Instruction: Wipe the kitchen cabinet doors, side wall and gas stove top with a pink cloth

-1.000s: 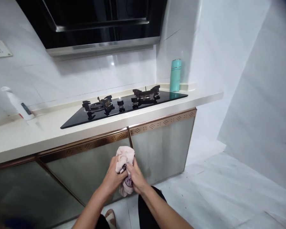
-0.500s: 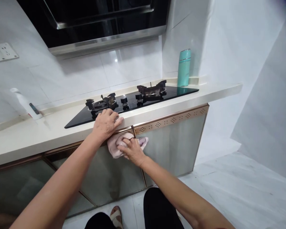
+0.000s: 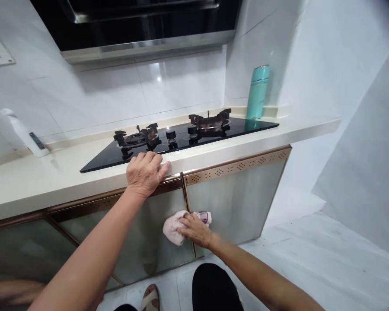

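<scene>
My right hand [image 3: 196, 229] presses a pale pink cloth [image 3: 174, 228] flat against the cabinet front, at the seam between two frosted glass doors. A patterned purple-and-white corner of the cloth sticks out on the hand's right side. Up at the countertop [image 3: 210, 153], my left hand [image 3: 145, 170] grips the front edge, fingers curled over the top and thumb along the edge. Just behind those fingers lies the black glass gas hob [image 3: 181, 137] with two burners and two knobs. The palm side of each hand is hidden.
A turquoise flask [image 3: 258, 92] stands at the hob's right end. On the left, a white bottle-like object [image 3: 25, 134] leans near the wall. A black range hood [image 3: 149, 26] hangs above. Copper-coloured perforated trim [image 3: 236, 166] runs along the door tops. My feet and knees are close below.
My right hand has slid the cloth down the cabinet front and slightly right, away from the top trim. My left hand stays at the counter edge. The view has shifted a little.
</scene>
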Action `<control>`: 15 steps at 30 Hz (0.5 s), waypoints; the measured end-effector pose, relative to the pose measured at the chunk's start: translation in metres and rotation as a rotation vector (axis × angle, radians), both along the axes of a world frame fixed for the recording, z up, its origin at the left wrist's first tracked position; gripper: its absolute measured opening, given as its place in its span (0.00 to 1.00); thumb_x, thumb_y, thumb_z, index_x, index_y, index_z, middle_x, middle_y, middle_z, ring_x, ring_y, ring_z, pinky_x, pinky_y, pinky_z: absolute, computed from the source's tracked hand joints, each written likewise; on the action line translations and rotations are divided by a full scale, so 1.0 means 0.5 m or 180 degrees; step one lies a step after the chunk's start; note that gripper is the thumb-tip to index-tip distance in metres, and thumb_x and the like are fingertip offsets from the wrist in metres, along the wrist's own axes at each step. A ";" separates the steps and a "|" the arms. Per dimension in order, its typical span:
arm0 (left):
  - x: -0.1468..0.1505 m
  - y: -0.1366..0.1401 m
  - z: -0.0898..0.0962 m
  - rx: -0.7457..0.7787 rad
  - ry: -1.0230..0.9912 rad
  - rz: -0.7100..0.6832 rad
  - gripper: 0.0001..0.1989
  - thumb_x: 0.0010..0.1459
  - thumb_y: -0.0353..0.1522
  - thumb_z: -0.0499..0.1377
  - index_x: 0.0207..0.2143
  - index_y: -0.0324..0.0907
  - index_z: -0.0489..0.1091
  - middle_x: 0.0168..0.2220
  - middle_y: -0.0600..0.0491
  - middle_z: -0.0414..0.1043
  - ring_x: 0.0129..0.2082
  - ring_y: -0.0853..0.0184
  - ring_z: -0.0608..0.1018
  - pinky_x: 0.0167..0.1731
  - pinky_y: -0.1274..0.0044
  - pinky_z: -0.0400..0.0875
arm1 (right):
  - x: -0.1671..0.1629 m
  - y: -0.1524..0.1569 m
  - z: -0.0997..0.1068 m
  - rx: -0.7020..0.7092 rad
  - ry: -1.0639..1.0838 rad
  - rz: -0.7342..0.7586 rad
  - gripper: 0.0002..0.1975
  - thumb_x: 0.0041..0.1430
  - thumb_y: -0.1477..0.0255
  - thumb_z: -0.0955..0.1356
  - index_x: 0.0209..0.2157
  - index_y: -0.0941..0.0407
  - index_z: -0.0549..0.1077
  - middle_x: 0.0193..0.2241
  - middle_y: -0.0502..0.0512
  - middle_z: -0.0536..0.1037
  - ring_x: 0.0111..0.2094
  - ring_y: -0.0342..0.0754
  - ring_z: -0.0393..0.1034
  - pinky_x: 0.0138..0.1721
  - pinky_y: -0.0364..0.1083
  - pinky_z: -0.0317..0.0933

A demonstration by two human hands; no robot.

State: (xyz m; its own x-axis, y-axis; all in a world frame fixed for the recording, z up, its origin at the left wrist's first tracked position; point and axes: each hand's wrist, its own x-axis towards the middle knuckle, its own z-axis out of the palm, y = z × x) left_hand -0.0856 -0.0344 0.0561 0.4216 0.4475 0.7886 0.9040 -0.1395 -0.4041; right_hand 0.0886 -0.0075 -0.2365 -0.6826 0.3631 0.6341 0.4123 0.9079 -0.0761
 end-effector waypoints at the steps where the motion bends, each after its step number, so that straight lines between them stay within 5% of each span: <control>1: 0.000 -0.001 0.001 0.0015 0.0000 -0.0006 0.19 0.69 0.45 0.51 0.38 0.45 0.77 0.39 0.47 0.78 0.38 0.58 0.74 0.36 0.68 0.57 | 0.010 0.012 0.017 -0.0024 0.0084 -0.0121 0.13 0.62 0.73 0.68 0.45 0.45 0.79 0.50 0.53 0.76 0.49 0.52 0.65 0.50 0.53 0.59; 5: -0.003 0.000 0.001 0.0028 -0.0061 -0.0029 0.19 0.68 0.45 0.52 0.38 0.45 0.78 0.37 0.47 0.78 0.36 0.58 0.73 0.35 0.68 0.56 | 0.091 0.068 0.082 0.0131 0.0706 -0.0865 0.16 0.55 0.68 0.71 0.47 0.48 0.77 0.52 0.58 0.73 0.54 0.56 0.62 0.55 0.57 0.55; 9: -0.005 0.003 0.000 0.0045 -0.0064 -0.0057 0.18 0.68 0.44 0.52 0.38 0.45 0.78 0.36 0.47 0.79 0.36 0.57 0.74 0.35 0.68 0.56 | 0.241 0.106 0.103 0.0306 0.1301 -0.2014 0.18 0.55 0.59 0.70 0.45 0.51 0.74 0.50 0.61 0.70 0.53 0.59 0.61 0.54 0.59 0.56; 15: -0.005 0.006 0.002 0.0066 -0.0046 -0.0021 0.17 0.66 0.44 0.54 0.36 0.46 0.77 0.34 0.47 0.77 0.35 0.57 0.74 0.34 0.68 0.56 | 0.463 0.170 0.121 -0.0486 0.3130 -0.3634 0.32 0.48 0.64 0.67 0.55 0.59 0.62 0.57 0.71 0.61 0.59 0.67 0.53 0.60 0.68 0.50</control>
State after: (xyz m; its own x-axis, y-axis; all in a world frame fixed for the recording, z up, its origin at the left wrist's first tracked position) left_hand -0.0880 -0.0315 0.0571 0.4130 0.4282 0.8038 0.9089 -0.1372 -0.3939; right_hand 0.3202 0.0776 -0.1761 0.6623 0.4919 0.5651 0.5996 0.1041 -0.7935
